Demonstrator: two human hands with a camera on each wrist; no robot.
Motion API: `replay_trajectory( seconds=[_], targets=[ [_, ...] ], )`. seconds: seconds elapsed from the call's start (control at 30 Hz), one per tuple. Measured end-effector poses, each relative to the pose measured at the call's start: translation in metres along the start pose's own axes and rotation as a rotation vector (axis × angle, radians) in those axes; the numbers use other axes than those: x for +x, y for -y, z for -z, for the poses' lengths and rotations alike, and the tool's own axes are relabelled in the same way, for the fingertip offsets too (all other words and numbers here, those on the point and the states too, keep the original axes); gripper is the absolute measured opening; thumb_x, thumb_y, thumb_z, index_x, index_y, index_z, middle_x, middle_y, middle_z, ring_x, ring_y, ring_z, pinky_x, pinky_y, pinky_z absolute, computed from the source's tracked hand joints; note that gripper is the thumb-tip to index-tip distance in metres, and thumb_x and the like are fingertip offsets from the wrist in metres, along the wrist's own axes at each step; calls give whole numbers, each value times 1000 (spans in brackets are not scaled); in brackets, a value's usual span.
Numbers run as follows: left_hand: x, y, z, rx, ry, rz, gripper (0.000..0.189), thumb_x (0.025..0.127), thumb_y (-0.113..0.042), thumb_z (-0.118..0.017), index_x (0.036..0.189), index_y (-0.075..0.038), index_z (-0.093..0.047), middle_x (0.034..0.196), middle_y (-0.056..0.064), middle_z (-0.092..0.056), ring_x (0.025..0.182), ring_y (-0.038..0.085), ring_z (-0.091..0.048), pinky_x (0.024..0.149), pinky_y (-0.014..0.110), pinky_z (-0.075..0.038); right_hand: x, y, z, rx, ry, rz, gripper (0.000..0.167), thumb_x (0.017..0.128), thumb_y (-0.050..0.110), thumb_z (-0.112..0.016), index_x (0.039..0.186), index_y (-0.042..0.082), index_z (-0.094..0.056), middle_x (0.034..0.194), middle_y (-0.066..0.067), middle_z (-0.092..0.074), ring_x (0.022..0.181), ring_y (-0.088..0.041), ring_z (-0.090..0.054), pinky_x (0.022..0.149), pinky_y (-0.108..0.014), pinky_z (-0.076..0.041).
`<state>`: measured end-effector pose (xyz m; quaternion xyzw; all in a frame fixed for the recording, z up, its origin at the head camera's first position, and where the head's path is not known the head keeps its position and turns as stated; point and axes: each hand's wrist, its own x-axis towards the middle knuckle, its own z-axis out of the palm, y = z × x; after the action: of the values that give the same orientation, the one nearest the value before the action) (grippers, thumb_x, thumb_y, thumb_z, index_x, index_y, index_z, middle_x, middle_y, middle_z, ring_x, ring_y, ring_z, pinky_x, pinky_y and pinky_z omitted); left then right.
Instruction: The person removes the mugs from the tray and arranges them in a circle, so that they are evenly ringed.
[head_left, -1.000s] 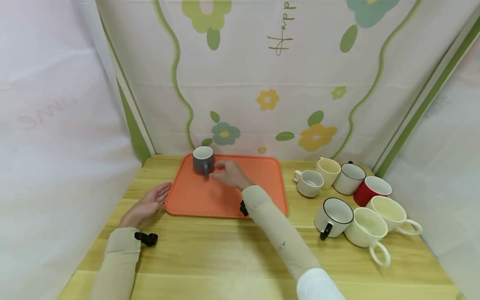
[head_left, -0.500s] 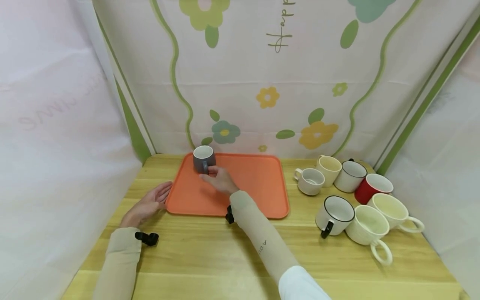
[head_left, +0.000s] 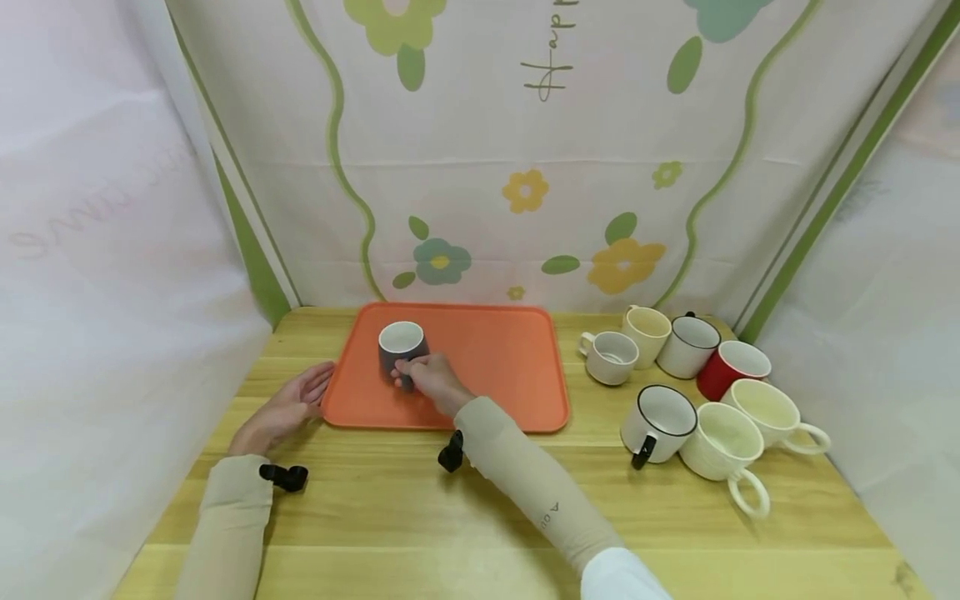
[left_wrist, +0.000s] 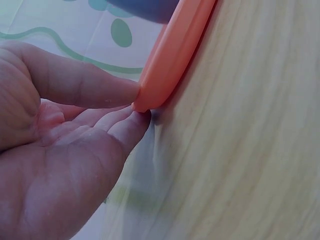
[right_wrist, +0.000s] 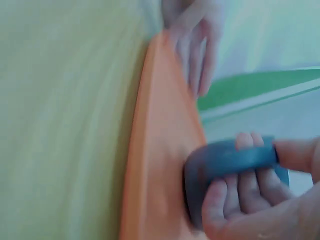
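A dark grey-blue mug [head_left: 387, 353] with a white inside is over the left part of the orange tray [head_left: 487, 367]. My right hand [head_left: 435, 382] grips it by the handle, with fingers passed through the loop and the thumb on top, as the right wrist view shows. I cannot tell whether the mug's base rests on the tray. At the tray's left side lies my left hand [head_left: 281, 412], palm turned up and fingers mostly straight. Its thumb and fingertips touch the tray's rim [left_wrist: 160, 70] near the front corner in the left wrist view.
Right of the tray stand several mugs: a small white cup [head_left: 611, 360], a pale yellow mug [head_left: 647, 335], a red mug [head_left: 716, 372], black-rimmed white ones [head_left: 660, 423] and cream ones [head_left: 722, 442] with ring handles. A floral cloth [head_left: 465, 200] hangs behind the wooden table [head_left: 420, 517].
The right hand reached the mug's handle, took hold of it, and the mug has come nearer the person on the tray side. The left hand stays at the tray's edge.
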<state>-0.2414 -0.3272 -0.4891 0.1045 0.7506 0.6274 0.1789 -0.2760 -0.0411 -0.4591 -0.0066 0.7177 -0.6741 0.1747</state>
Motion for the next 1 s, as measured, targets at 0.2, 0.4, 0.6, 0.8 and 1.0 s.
replay_trajectory(
  seconds=[0.2, 0.4, 0.6, 0.8, 1.0],
  targets=[
    [-2, 0, 0, 0, 13, 0, 100, 87, 24, -48, 169, 0, 4, 177, 25, 5, 162, 48, 2, 103, 7, -46, -29, 6, 13, 284, -8, -105, 24, 103, 20, -67, 110, 0, -78, 86, 0, -74, 79, -12, -70, 84, -28, -57],
    [-1, 0, 1, 3, 14, -4, 100, 86, 24, -47, 168, 1, 5, 177, 25, 5, 162, 48, 3, 102, 6, -46, -63, 8, 42, 332, -74, -77, 29, 104, 22, -66, 119, -1, -75, 91, 0, -76, 81, -12, -71, 90, -29, -57],
    [1, 1, 2, -3, 22, -10, 101, 86, 24, -48, 168, 1, 5, 177, 25, 5, 162, 48, 3, 103, 7, -46, -90, 0, 80, 316, -255, 7, 34, 104, 26, -67, 115, -3, -79, 84, 2, -79, 87, -12, -73, 96, -32, -56],
    [-3, 1, 3, -8, 26, -14, 101, 87, 23, -50, 168, 2, 7, 176, 27, 7, 161, 50, 4, 102, 6, -46, -110, -16, 117, 269, -435, 48, 37, 104, 29, -68, 117, -3, -79, 85, 2, -81, 95, -5, -72, 99, -25, -49],
    [1, 0, 1, -5, 17, -6, 100, 87, 23, -50, 168, 1, 5, 176, 25, 5, 161, 49, 2, 101, 5, -46, -133, -31, 148, 266, -531, 73, 43, 104, 29, -66, 126, -7, -73, 85, 7, -82, 93, 3, -71, 90, -14, -49]
  ],
)
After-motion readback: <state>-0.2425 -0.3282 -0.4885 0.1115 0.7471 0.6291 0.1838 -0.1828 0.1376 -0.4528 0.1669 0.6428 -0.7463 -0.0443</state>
